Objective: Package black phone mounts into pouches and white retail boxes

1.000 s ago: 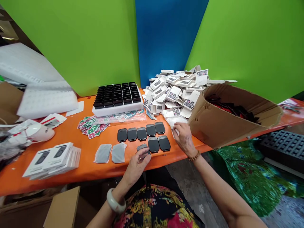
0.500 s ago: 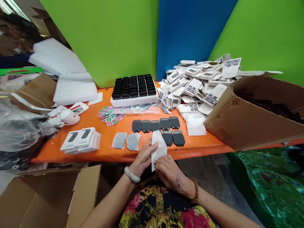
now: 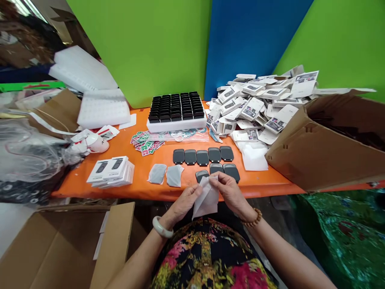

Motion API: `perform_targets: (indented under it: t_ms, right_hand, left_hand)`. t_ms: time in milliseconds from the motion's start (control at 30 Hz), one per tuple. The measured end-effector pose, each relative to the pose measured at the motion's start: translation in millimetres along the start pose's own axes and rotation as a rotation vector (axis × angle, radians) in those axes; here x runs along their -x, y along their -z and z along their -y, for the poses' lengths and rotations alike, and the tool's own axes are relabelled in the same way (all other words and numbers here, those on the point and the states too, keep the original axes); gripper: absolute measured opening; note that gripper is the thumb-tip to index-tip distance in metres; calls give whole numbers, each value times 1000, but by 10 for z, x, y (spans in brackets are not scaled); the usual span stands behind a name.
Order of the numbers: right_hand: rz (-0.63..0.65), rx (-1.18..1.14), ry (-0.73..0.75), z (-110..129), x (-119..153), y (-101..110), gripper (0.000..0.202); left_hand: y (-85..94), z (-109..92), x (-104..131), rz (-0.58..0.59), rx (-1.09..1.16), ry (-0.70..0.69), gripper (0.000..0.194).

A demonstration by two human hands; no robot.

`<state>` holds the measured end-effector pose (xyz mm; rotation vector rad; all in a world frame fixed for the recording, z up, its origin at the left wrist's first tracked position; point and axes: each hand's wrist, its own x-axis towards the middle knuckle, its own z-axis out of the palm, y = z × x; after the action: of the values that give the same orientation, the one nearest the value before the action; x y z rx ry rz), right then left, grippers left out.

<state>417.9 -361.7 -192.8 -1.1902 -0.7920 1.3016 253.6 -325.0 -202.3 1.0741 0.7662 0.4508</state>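
Observation:
Between my hands, just off the table's front edge, hangs a thin white pouch [image 3: 207,202]. My left hand [image 3: 187,199] pinches its left upper edge, while my right hand [image 3: 230,190] grips the top right corner. Right behind them lie several flat black devices [image 3: 202,157] in two rows; the nearest one [image 3: 202,175] is partly covered by the pouch. To the left, two devices in white pouches [image 3: 173,176] rest side by side on the orange table [image 3: 144,190].
A stack of small white boxes [image 3: 111,171] sits at the left. Printed cards [image 3: 146,143] and a foam tray of black pieces [image 3: 177,126] are farther back. A heap of opened white boxes [image 3: 252,100] and a cardboard carton [image 3: 303,160] occupy the right. Another carton [image 3: 116,241] stands below the table.
My right hand has risen from the pouch's lower part to its top right corner. The pouch is now spread between both hands. The whole view has shifted slightly.

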Motion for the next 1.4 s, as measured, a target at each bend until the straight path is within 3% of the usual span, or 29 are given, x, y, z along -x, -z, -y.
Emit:
perform_targets:
  t_ms: [133,167,233,333,433,533,700,933,1133,1233,1300,1400]
  right_hand:
    - [-141,5,10,-62,8,-71,34]
    - [-146,11,13,-64,9,-95,34]
    - [-134,19,19,-56,11,-141,34]
    - [-126,-1,15,-41,9,-170,34]
    - [-180,-17,17,-55,-1,-140,36]
    - [-233,5,19,-88,-4,-128,38]
    - [-144,-39,-12,-110,4,-220,37]
    - [-81,46,27,-112,25,-102,35]
    - [2,276,17,-169,99,-78,40]
    - [64,275,4,-189,121,-123,40]
    - [92,263,-1,-182,127,-131,40]
    - [63,280,26,-173,127,-95,41]
  left_hand:
    - [-61,93,43,-278,-324,-227,68]
    - [-84,111,51,-330,-397,-273,68]
    - [-119,133,57,-349,-448,-316,47]
    - [-111,137,35,-289,-345,-267,19]
    - [-57,133,11,-372,-135,-182,24]
    - [-52,126,28,-505,-80,-227,28]
    - [-151,112,48,-359,-69,-227,39]
    - [-28,25,14,-368,270,-107,39]
    - [41,-45,105,-314,268,-103,37]
    - [37,-14,99,-312,114,-125,47]
    - [39,16,80,-304,11,-135,36]
    - [47,46,46,-356,90,-136,33]
